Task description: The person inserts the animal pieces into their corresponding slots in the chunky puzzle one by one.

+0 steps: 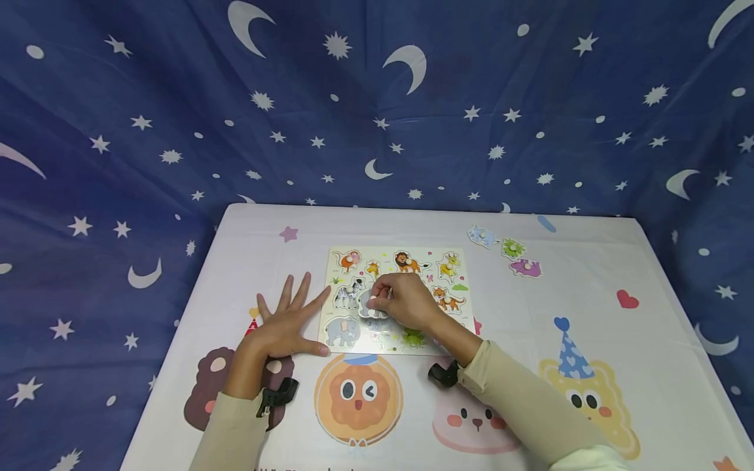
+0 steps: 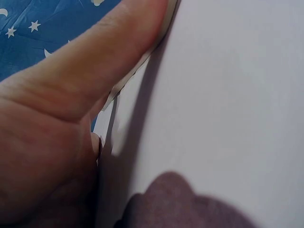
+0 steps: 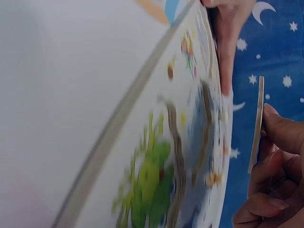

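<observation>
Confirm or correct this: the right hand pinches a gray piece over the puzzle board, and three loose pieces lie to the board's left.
The side is wrong: the head view shows the three loose pieces to the right of the puzzle board. The right hand does pinch a gray piece over it.

Even light brightens the puzzle board (image 1: 368, 347) and the tablecloth (image 1: 589, 275) around it; the left-wrist view shows a shadow (image 2: 142, 109) beside it, the right-wrist view blurs its green figure (image 3: 149, 185).

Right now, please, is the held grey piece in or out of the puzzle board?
Out; the right hand holds the grey piece apart from the puzzle board.
</observation>
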Available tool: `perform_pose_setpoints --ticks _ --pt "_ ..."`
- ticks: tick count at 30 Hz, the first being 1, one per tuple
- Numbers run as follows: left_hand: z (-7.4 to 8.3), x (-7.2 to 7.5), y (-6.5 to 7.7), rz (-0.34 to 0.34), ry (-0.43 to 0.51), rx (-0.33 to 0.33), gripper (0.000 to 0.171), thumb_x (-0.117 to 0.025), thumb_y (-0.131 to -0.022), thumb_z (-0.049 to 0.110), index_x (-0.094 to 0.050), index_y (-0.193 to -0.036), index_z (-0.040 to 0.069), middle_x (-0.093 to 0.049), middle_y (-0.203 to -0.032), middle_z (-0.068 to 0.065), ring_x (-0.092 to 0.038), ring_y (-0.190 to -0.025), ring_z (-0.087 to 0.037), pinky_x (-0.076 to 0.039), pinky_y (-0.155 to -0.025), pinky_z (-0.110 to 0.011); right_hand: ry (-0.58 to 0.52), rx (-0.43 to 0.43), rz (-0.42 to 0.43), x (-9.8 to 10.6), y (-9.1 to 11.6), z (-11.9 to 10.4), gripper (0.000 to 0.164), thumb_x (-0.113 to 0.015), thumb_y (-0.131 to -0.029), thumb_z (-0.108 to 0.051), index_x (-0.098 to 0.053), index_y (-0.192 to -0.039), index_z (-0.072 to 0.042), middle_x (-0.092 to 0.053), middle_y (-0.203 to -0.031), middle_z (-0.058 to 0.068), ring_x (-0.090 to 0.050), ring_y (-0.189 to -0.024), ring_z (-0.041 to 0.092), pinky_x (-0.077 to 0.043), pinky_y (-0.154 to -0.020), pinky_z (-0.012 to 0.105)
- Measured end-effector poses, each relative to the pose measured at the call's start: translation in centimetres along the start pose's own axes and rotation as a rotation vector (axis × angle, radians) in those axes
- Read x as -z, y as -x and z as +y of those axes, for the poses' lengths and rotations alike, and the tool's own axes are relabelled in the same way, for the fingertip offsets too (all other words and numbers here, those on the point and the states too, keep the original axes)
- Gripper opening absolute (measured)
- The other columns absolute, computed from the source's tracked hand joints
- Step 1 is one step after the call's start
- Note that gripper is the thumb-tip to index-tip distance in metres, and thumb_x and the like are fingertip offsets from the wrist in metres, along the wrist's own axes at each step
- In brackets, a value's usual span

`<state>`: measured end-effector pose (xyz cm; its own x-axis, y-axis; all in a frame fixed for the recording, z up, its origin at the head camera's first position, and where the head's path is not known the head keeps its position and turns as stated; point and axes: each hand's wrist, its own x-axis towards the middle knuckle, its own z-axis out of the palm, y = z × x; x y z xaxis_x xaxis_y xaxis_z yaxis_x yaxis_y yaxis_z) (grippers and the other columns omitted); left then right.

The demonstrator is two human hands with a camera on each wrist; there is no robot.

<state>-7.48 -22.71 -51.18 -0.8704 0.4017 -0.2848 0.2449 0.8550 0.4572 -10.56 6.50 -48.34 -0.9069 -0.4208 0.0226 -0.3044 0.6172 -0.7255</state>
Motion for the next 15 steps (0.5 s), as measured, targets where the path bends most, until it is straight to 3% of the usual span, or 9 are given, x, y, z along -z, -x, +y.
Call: perform_pose_setpoints --ticks 8,15 --pt "0.0 0.1 -0.1 -0.016 -0.018 0.006 0.124 -0.078 -0.064 0.079 -0.019 -0.164 0.036 0.012 -0.173 -0.012 0.020 -0.155 -0.046 0.021 -0.100 -0.086 0.014 0.056 -0.033 -2.0 -0.4 -1.2 0.017 -0.083 -0.086 -0.028 -0.069 -0.078 -0.022 -0.060 -0.068 -0.011 -0.052 -0.061 0.003 -0.044 -0.059 0.021" --pt "0.0 0.1 0.0 -0.020 -0.015 -0.005 0.123 -0.079 -0.065 0.078 -0.019 -0.164 0.036 0.012 -0.173 -0.012 0.020 -0.155 -0.046 0.022 -0.099 -0.086 -0.011 0.050 -0.082 -2.9 -0.4 -2.3 0.018 -0.083 -0.086 -0.029 -0.068 -0.078 -0.022 -0.061 -0.067 -0.012 -0.053 -0.062 0.002 -0.045 -0.059 0.020"
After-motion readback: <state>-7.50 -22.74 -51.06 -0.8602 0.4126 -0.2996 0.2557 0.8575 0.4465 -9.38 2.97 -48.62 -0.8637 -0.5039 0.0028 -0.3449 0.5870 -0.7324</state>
